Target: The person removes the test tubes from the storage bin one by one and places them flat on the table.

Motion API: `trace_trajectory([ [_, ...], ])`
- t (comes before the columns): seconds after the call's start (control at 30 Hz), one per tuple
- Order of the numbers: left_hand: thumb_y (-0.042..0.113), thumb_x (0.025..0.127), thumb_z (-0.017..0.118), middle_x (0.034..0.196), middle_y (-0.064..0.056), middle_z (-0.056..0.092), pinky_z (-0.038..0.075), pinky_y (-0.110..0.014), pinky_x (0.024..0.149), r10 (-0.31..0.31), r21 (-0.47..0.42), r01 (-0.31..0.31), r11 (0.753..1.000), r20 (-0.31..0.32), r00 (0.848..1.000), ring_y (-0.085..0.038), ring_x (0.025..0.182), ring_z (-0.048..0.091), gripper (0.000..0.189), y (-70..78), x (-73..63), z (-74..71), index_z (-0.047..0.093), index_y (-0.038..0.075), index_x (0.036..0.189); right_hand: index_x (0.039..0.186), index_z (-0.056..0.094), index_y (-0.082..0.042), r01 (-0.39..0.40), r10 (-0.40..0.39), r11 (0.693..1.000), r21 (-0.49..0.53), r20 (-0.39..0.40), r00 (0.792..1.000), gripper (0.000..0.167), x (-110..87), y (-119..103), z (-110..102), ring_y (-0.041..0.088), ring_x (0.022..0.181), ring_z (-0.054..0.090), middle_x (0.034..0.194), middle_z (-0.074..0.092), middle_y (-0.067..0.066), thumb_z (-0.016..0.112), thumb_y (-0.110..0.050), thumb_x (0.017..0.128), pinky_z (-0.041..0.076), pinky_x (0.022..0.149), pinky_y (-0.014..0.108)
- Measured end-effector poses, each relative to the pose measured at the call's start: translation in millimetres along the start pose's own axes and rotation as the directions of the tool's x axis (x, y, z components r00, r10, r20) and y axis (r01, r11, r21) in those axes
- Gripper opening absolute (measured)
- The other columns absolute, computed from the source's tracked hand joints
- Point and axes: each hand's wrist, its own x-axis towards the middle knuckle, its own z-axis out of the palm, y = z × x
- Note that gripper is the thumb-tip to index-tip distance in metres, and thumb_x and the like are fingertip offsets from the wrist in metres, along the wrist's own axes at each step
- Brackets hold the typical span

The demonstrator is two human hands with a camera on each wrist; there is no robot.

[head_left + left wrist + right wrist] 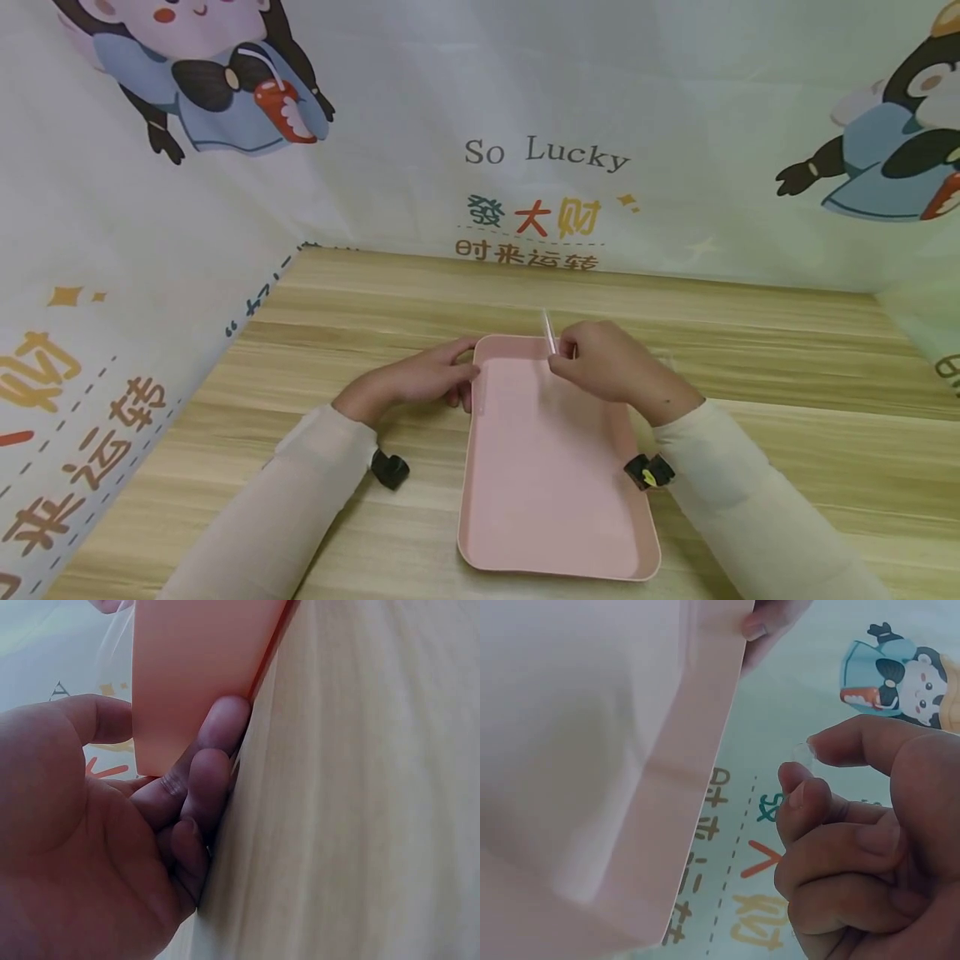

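Observation:
A pink rectangular tray with raised rounded walls lies on the table, its long side running away from me. At its far left corner my left hand holds the wall, the thumb at the rim and the other fingers bent against the outer side. In the left wrist view those fingers lie low along the tray wall, right by the tabletop. Over the tray's far right part, my right hand pinches a slim clear tube between thumb and index finger. Its transparent end shows between the fingertips.
The wood-grain table meets a white printed cloth that hangs at the back and along both sides. Black wrist cameras sit on the cuffs of both light sleeves.

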Motion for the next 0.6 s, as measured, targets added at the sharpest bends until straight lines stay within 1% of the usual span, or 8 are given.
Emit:
trace_trajectory([
  [0.23, 0.016, 0.105, 0.04, 0.077, -0.011, 0.069, 0.051, -0.027, 0.067, 0.001, 0.007, -0.001, 1.0, 0.0, 1.0, -0.017, 0.067, 0.06, 0.05, -0.3, 0.4, 0.6, 0.03, 0.016, 0.155, 0.07, 0.057, -0.011, -0.027, 0.027, 1.0, 0.013, -0.026, 0.999, 0.021, -4.7, 8, -5, 0.012, 0.057, 0.043, 0.062, 0.047, -0.003, 0.057, -0.019, 0.09, 0.035, 0.055, 0.027],
  [0.33, 0.016, 0.106, 0.04, 0.077, -0.011, 0.069, 0.051, -0.027, 0.067, 0.0, 0.009, 0.0, 1.0, 0.0, 1.0, -0.017, 0.067, 0.06, 0.05, -0.5, 0.2, 0.7, 0.03, 0.016, 0.155, 0.071, 0.058, -0.011, -0.035, 0.036, 0.999, 0.018, -0.023, 0.999, 0.022, -7.9, 11, -8, 0.012, 0.057, 0.044, 0.063, 0.049, -0.002, 0.057, -0.02, 0.091, 0.037, 0.054, 0.027],
  [0.6, 0.017, 0.106, 0.04, 0.076, -0.01, 0.069, 0.051, -0.027, 0.067, -0.015, 0.006, 0.015, 1.0, -0.009, 1.0, -0.017, 0.067, 0.06, 0.051, -1.3, 0.1, 0.7, 0.029, 0.018, 0.155, 0.072, 0.059, -0.011, -0.063, 0.064, 0.998, 0.021, -0.05, 0.997, 0.024, -14.6, 22, -14, 0.013, 0.057, 0.045, 0.062, 0.05, -0.002, 0.058, -0.021, 0.093, 0.038, 0.056, 0.028],
])
